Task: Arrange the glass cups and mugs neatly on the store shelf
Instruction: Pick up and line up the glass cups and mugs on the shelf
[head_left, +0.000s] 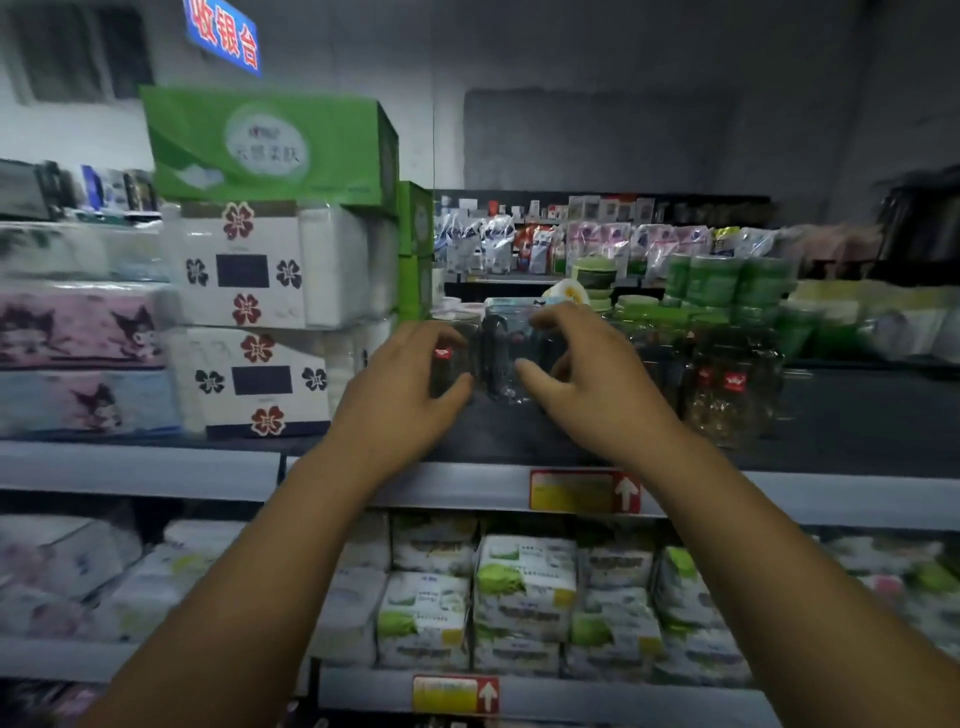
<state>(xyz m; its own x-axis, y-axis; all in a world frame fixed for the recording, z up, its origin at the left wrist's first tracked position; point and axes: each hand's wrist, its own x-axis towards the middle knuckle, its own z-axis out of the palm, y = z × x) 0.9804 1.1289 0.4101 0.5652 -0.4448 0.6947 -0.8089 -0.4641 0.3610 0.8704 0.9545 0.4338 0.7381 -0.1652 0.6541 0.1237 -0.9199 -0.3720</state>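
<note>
Now left hand (410, 387) grips a cup (451, 364) and right hand (587, 374) a mug (511, 353), side by side on shelf (519, 431) w/ more glasses (727, 389) just right, so a nudge could clink or tip them.

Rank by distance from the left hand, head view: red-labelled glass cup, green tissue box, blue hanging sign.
1. Red-labelled glass cup: under the left hand, on the dark shelf.
2. Green tissue box: up and left, topping the stacked tissue packs.
3. Blue hanging sign: top left, above the box.
</note>
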